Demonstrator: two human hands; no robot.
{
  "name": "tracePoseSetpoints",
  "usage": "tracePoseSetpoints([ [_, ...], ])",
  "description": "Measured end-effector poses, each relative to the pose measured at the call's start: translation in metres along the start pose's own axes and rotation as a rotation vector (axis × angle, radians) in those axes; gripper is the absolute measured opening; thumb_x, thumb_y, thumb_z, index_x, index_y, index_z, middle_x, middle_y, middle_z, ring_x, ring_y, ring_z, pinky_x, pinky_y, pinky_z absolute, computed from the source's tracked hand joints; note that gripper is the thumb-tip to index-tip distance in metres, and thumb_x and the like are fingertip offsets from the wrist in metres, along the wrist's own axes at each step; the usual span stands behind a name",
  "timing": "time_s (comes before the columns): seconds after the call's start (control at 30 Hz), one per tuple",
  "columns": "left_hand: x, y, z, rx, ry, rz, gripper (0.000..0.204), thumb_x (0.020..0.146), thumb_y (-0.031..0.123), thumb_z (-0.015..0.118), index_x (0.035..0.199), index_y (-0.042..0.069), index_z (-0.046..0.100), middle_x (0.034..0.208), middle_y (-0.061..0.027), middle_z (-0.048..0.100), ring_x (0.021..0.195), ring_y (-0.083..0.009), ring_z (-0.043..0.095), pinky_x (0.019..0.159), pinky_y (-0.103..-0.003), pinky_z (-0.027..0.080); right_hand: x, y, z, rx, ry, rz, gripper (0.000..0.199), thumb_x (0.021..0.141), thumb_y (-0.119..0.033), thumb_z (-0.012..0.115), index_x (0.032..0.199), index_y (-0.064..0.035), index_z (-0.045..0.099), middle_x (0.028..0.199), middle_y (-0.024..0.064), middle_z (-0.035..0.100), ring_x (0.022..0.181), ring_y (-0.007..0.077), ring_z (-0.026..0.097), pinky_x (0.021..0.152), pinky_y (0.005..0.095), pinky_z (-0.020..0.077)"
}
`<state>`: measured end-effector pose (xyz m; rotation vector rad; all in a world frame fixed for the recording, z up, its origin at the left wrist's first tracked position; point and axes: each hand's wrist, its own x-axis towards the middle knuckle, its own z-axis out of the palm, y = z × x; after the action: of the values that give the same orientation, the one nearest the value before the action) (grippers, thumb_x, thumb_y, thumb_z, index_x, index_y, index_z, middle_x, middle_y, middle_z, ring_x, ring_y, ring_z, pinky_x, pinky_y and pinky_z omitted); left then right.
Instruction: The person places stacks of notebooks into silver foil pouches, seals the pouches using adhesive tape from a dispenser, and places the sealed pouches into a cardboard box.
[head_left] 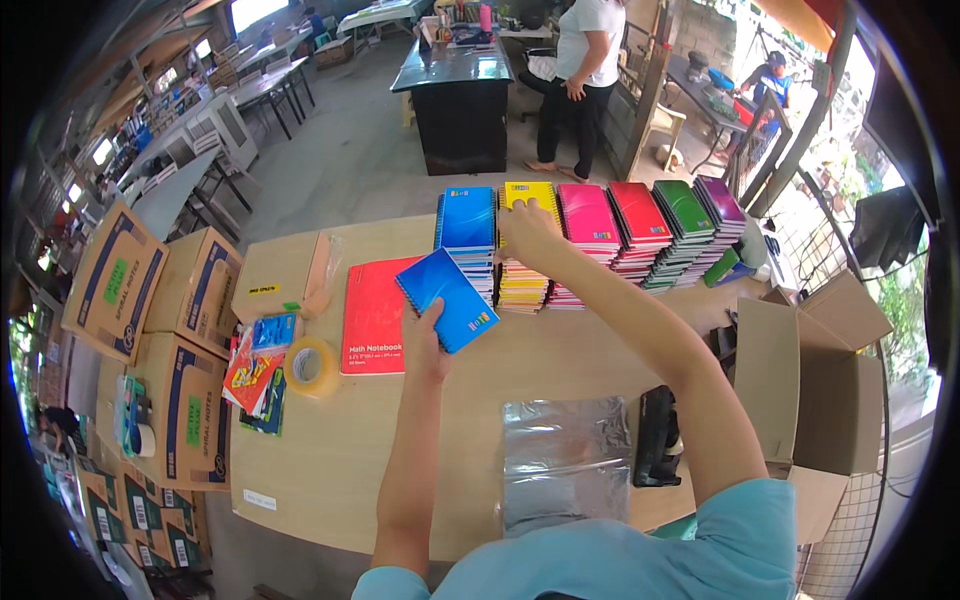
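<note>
Left hand: the left hand (425,335) is gripping a small blue spiral-bound notebook (447,299) by its lower corner, thumb lying on the cover, the other fingers hidden behind it.
Right hand: the right hand (527,228) is reaching onto the stack of yellow spiral notebooks (523,275), fingers curled down over the top cover; whether they are pinching a copy cannot be told.
Where the notebook is: it is being held tilted above the light wooden table (330,470), just over the edge of the large red notebook (372,318) and beside the blue stack (468,225).
Handling: judged light and fairly stiff, with a glossy cover likely to slip; the wire-bound edge or a corner looks the surest hold.
Edges: the row of coloured stacks, pink (588,225), red, green and purple, is standing close together near the far rim.
Open room: bare tabletop is lying in front of the stacks, bounded by the clear plastic bags (565,460), a black tape dispenser (657,437), a roll of tape (312,365) and the open cardboard box (810,390).
</note>
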<state>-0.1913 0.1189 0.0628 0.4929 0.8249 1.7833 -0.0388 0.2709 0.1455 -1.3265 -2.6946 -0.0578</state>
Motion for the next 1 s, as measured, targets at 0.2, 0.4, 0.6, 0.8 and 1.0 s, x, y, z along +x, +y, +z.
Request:
tracePoseSetpoints([
  [0.2,-0.013,-0.014,-0.005,-0.033,-0.036,-0.087,0.050,0.090,0.000,0.054,0.138,0.000,0.039,0.125,-0.0156,0.058,0.111,-0.0278,0.062,0.093,-0.043,0.055,0.002,0.014,-0.014,0.040,-0.081,-0.009,0.039,0.082,-0.033,0.072,0.101,0.0011,0.069,0.094,0.0223,0.070,0.093,0.0364,0.069,0.084,0.0466,0.0549],
  [0.4,-0.028,-0.012,-0.005,-0.028,-0.123,-0.175,0.052,0.093,0.006,0.055,0.141,-0.001,0.036,0.132,-0.0182,0.055,0.118,-0.0304,0.059,0.098,-0.045,0.052,-0.030,0.056,-0.048,0.511,0.634,-0.030,0.034,0.083,-0.014,0.063,0.112,0.0036,0.067,0.093,0.0234,0.071,0.088,0.0333,0.071,0.081,0.0393,0.0547],
  [0.6,-0.053,-0.029,0.023,-0.035,-0.169,-0.172,0.054,0.097,0.014,0.055,0.145,0.005,0.033,0.136,-0.0139,0.053,0.121,-0.0293,0.057,0.100,-0.046,0.050,-0.112,0.037,-0.078,0.866,0.524,0.102,0.041,0.085,-0.007,0.057,0.125,-0.0010,0.063,0.104,0.0216,0.070,0.086,0.0201,0.071,0.075,0.0307,0.0522],
  [0.8,-0.069,-0.032,0.030,-0.246,-0.566,-0.297,0.081,0.098,0.064,0.032,0.149,0.001,0.030,0.142,-0.0190,0.048,0.129,-0.0313,0.051,0.110,-0.047,0.039,-0.171,0.029,-0.073,0.791,0.226,-0.435,0.038,0.079,0.007,0.060,0.114,-0.0070,0.070,0.108,0.0091,0.071,0.103,0.0286,0.066,0.093,0.0366,0.0516],
  [1.0,-0.107,-0.074,0.005,-0.064,-0.269,-0.733,0.061,0.098,0.038,0.052,0.138,-0.006,0.042,0.131,-0.0232,0.058,0.119,-0.0360,0.059,0.104,-0.052,0.045,-0.182,0.046,-0.015,0.897,-0.079,-0.622,0.041,0.070,0.009,0.062,0.106,-0.0060,0.074,0.111,0.0075,0.072,0.121,0.0318,0.058,0.104,0.0405,0.0450],
])
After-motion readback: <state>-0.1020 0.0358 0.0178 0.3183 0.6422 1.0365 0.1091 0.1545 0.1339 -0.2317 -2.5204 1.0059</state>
